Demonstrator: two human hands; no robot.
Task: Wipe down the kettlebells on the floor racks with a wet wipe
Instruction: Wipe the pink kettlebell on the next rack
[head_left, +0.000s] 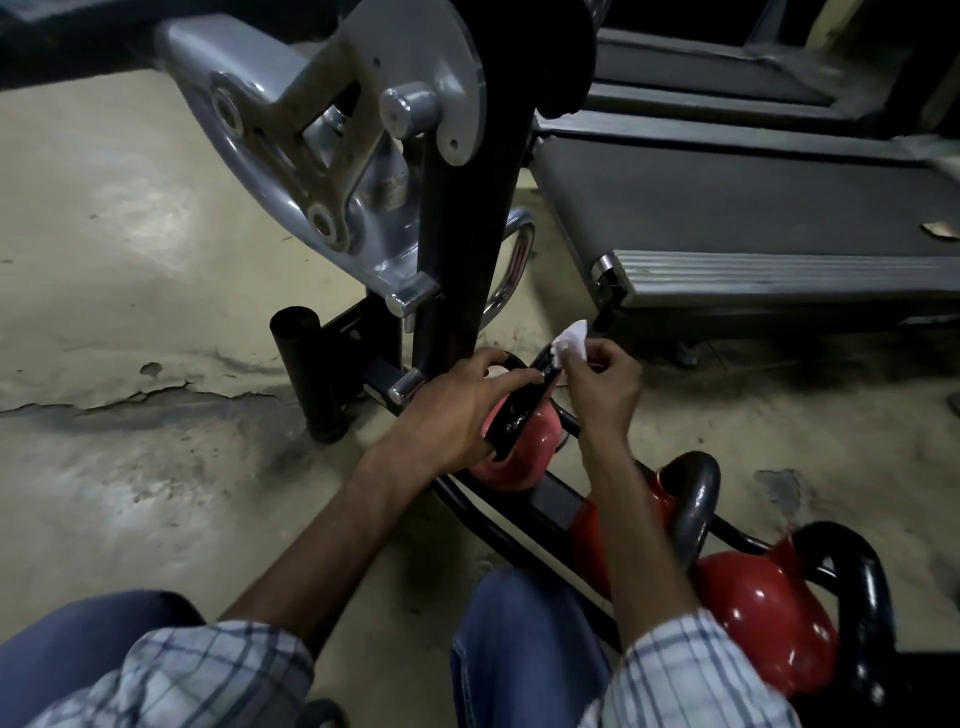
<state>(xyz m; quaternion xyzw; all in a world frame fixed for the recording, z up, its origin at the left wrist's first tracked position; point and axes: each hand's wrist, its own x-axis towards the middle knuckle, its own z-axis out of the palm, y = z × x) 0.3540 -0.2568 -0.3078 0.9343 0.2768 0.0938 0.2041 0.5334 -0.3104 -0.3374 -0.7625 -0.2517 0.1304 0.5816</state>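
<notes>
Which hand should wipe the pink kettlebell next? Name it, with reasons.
Right. The right hand pinches the white wipe at the pack's mouth, while the left hand is occupied gripping the black wipe pack over the pink kettlebell.

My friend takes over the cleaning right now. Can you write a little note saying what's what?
Left hand grips the wipe pack above the pink kettlebell.
Right hand pinches a white wipe at the pack's top.
The pink kettlebell, middle red kettlebell and near red kettlebell sit in the floor rack.
Done: a wipe is in hand.
Left: wiping the kettlebells; I cannot tell if any is already clean.
</notes>
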